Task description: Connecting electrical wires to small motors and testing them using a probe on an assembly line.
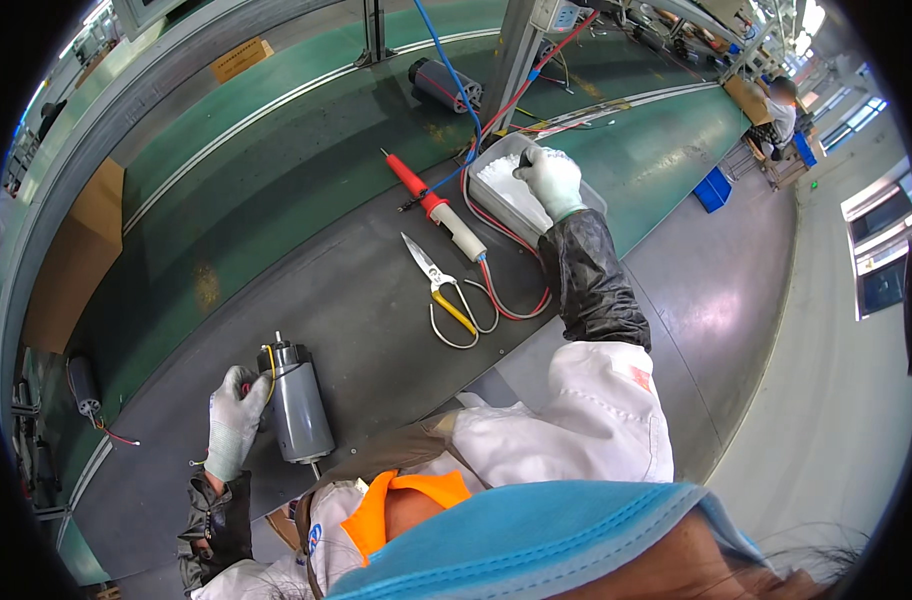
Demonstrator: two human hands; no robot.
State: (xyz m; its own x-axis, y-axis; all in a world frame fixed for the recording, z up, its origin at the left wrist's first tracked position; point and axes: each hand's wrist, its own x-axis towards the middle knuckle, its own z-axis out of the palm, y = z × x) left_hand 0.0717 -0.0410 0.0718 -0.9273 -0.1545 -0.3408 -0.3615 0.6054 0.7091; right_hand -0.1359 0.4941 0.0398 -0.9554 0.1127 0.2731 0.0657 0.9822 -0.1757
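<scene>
A grey cylindrical electric motor (302, 408) lies on the dark bench mat at the lower left, its shaft ends showing. My left hand (238, 412), in a pale glove, is closed at the motor's upper end on its thin wires. To the upper right, my right hand (553, 182), also gloved, reaches over a grey plastic tray (588, 196) of small white pieces. Its fingertips are bent together at the tray's contents, and what they grip is hidden. Between my hands lie yellow-and-white-handled scissors (446, 287) and a red-and-white probe tool (436, 207) with a cable.
Beyond the mat runs a green conveyor belt (306, 140) carrying another motor (444, 84). A metal post (511, 65) rises behind the tray, with red and blue cables beside it. One more motor (83, 386) and cardboard (81, 260) are at the left. A person (779, 112) sits far right.
</scene>
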